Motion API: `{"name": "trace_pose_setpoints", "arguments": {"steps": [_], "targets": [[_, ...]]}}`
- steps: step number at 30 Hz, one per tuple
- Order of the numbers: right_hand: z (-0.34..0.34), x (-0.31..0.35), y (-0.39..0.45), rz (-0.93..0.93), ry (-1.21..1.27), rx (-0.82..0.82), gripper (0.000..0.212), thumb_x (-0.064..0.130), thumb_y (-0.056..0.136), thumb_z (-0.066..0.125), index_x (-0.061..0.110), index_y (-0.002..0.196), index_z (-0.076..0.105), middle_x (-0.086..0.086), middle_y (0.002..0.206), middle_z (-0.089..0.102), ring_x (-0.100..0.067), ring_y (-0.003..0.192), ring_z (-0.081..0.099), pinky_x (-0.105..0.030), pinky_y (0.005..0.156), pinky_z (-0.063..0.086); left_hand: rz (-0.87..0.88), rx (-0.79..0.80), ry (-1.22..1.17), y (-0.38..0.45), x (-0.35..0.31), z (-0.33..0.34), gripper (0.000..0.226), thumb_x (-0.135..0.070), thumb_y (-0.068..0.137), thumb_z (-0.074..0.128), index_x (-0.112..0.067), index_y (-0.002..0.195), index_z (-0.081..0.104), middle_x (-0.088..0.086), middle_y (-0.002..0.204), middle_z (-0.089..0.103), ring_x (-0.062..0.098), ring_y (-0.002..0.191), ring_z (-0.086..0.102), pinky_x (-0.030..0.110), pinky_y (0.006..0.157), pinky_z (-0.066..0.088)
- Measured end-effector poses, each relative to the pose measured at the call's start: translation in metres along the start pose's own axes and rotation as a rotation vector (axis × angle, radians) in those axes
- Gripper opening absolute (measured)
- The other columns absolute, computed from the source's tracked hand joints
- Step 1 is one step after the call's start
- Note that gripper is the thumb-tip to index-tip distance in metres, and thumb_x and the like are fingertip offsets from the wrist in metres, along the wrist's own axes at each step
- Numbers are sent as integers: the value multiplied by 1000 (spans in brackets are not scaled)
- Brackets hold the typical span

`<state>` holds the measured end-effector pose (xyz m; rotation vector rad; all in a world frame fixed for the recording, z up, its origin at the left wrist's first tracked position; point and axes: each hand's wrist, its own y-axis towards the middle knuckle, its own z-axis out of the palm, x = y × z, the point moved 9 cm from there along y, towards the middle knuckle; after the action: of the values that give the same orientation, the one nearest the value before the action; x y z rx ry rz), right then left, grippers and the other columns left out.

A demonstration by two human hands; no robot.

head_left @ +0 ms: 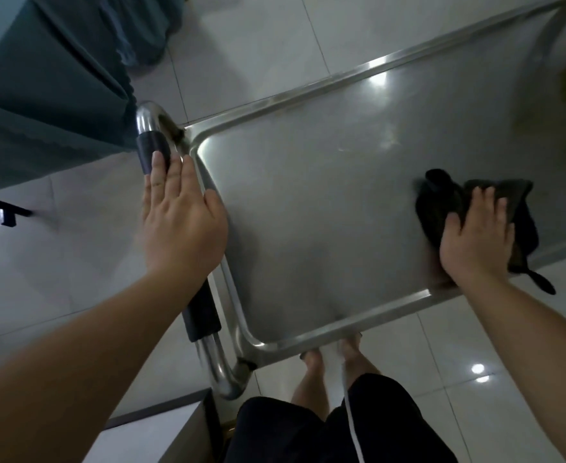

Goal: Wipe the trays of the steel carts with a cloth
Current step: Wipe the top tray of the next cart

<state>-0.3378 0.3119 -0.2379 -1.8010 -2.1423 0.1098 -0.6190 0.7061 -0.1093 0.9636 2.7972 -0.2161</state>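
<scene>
A steel cart's top tray fills the middle of the head view, shiny and bare. My right hand presses a dark cloth flat on the tray near its right front rim; part of the cloth hangs over the edge. My left hand rests on the cart's handle, a steel tube with black grip sleeves, fingers stretched along it and thumb touching the tray's left rim.
A table draped in teal cloth stands at the upper left, close to the handle. A pale box or cabinet corner sits at the bottom, left of my legs. My bare feet stand under the tray's front edge on glossy floor tiles.
</scene>
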Motion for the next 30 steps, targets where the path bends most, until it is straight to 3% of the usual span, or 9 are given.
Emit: {"name": "trace_pose_setpoints", "arguments": {"steps": [2, 5, 8, 11, 15, 17, 21, 26, 30], "targets": [[11, 29, -15, 88, 39, -43, 73, 49, 101, 22, 19, 168, 13, 1, 176, 8, -21, 162, 4, -56, 129, 9, -3, -6, -8, 0, 0, -1, 67, -45, 108, 21, -16, 168, 14, 0, 177, 9, 10, 162, -9, 33, 128, -7], [43, 103, -75, -43, 50, -34, 71, 46, 103, 27, 18, 167, 17, -1, 175, 13, -23, 161, 7, -56, 128, 10, -3, -14, -25, 0, -1, -1, 67, -44, 109, 21, -16, 169, 14, -1, 177, 8, 10, 162, -8, 32, 128, -8], [87, 190, -163, -360, 8, 46, 70, 45, 105, 32, 18, 168, 16, 0, 175, 12, -22, 162, 7, -54, 128, 11, -5, -7, -35, -1, -1, -2, 66, -43, 109, 20, -16, 169, 13, -1, 177, 7, 10, 162, -10, 32, 128, -9], [129, 258, -257, -854, -43, 175, 68, 46, 107, 31, 22, 168, 12, 3, 176, 7, -18, 162, -1, -55, 127, 16, -1, 7, -27, -1, -2, -2, 66, -44, 109, 18, -16, 169, 10, -1, 178, 4, 10, 161, -11, 32, 128, -10], [135, 260, -270, -1228, -118, 250, 65, 46, 108, 30, 26, 167, 11, 7, 175, 10, -14, 162, 1, -51, 130, 12, 5, 23, -22, -2, -5, -2, 67, -43, 109, 17, -14, 169, 8, 1, 178, 3, 12, 162, -12, 33, 129, -9], [121, 239, -237, -1281, -156, 211, 65, 44, 106, 38, 29, 166, 21, 9, 173, 20, -12, 161, 11, -47, 130, 11, 1, 39, -24, -2, -5, -3, 67, -42, 110, 18, -14, 169, 7, 1, 178, 1, 11, 161, -14, 32, 129, -10], [65, 170, -107, -925, -135, 29, 66, 40, 99, 45, 24, 163, 35, 3, 169, 32, -19, 157, 27, -53, 124, 27, 6, 55, -40, -4, -7, -5, 67, -43, 111, 19, -16, 169, 4, -1, 178, -1, 10, 160, -17, 33, 129, -11], [6, 83, 52, -222, -23, 0, 74, 47, 99, 28, 19, 167, 20, -2, 175, 15, -25, 161, 12, -55, 128, 12, 0, 56, -69, -5, -8, -8, 68, -44, 111, 24, -16, 170, 6, -1, 178, 0, 9, 160, -18, 34, 129, -10], [12, 109, 54, -7, 26, -50, 73, 48, 100, 21, 21, 168, 13, 3, 176, 8, -21, 162, 5, -57, 128, 10, -17, 64, -69, -5, -6, -7, 68, -46, 111, 24, -17, 170, 7, -2, 178, 1, 9, 160, -17, 35, 131, -8]]}}
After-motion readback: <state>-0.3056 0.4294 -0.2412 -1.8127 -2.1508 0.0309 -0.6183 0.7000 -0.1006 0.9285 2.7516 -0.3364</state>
